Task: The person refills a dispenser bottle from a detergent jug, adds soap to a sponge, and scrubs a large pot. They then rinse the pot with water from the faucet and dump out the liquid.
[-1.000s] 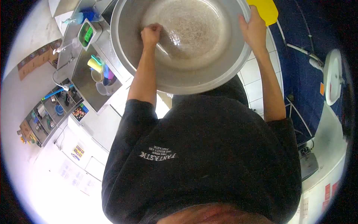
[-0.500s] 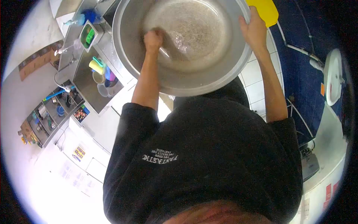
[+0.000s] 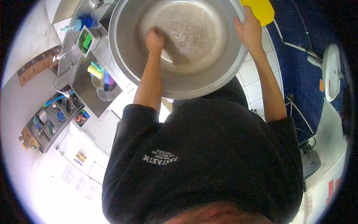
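Note:
A large round metal basin (image 3: 130, 48) is held tilted in front of my body, its inside facing me and its floor wet and shiny. My right hand (image 3: 250, 33) grips the basin's right rim, the thumb over the inner side. Against the inside, left of the floor, is my left hand (image 3: 154, 40), with its fingers curled closed. Whatever lies under those fingers is hidden, and the hand is slightly blurred.
To the left, a sink (image 3: 89, 89) contains a yellow cup (image 3: 94, 71) and several containers. A metal tray (image 3: 93, 39) with a green item sits above it. Behind the basin's right rim shows a yellow panel (image 3: 263, 13). A white washbasin (image 3: 331, 72) hangs far right.
My left hand has shifted slightly along the basin's inside, still closed. The right hand keeps its hold on the rim. The whole view has moved a little.

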